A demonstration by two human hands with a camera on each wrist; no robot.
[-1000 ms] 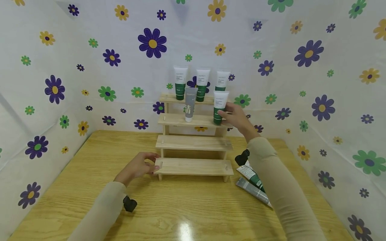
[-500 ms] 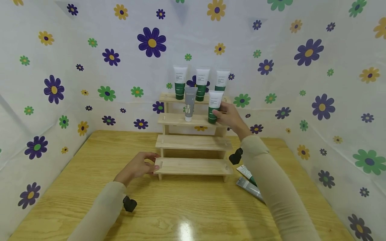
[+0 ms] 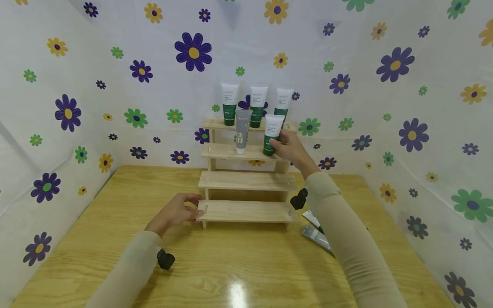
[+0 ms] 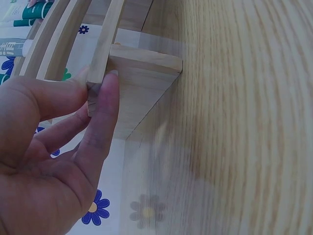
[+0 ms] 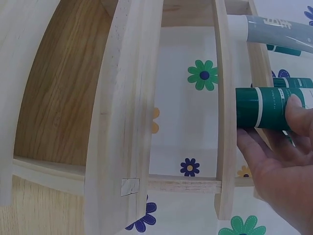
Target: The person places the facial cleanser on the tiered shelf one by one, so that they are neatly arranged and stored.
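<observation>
My right hand point(image 3: 290, 147) pinches a white and green squeeze tube point(image 3: 272, 133), upright with its green cap at the second-highest step of a wooden tiered rack point(image 3: 246, 180). In the right wrist view the cap point(image 5: 248, 107) meets that step's board. Left of it on the same step stands a grey tube point(image 3: 242, 130) on its white cap. My left hand point(image 3: 177, 212) grips the left end of the lowest step; in the left wrist view thumb and fingers point(image 4: 100, 127) pinch the board's end point(image 4: 101, 54).
On the top step stand three white and green tubes point(image 3: 229, 105). A grey tube point(image 3: 316, 238) and a white and green tube point(image 3: 311, 218) lie on the wooden table point(image 3: 231, 265) right of the rack, partly behind my right sleeve. A flower-patterned sheet point(image 3: 154, 98) surrounds the table.
My right hand has shifted left along the second-highest step with the white and green tube, bringing it nearer the grey one. The left hand keeps its grip on the rack.
</observation>
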